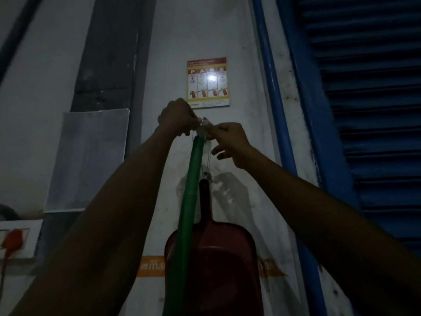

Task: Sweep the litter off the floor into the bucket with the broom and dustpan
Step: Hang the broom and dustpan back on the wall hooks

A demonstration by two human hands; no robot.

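A green broom handle (191, 197) hangs upright against a white wall, its top end by a small hook or loop at chest height. Behind it hangs a dark red dustpan (218, 265) by its black handle. My left hand (176, 117) is curled at the top of the broom handle and pinches the pale hanging loop there. My right hand (227, 140) pinches the same loop from the right, its lower fingers spread loose. The broom head, the litter and the bucket are out of view. The scene is dim.
A fire extinguisher instruction poster (208, 82) is fixed to the wall just above the hands. A blue louvred shutter (369, 110) with a blue frame fills the right side. A dark column (109, 53) and a pale sheet (88, 160) stand at the left.
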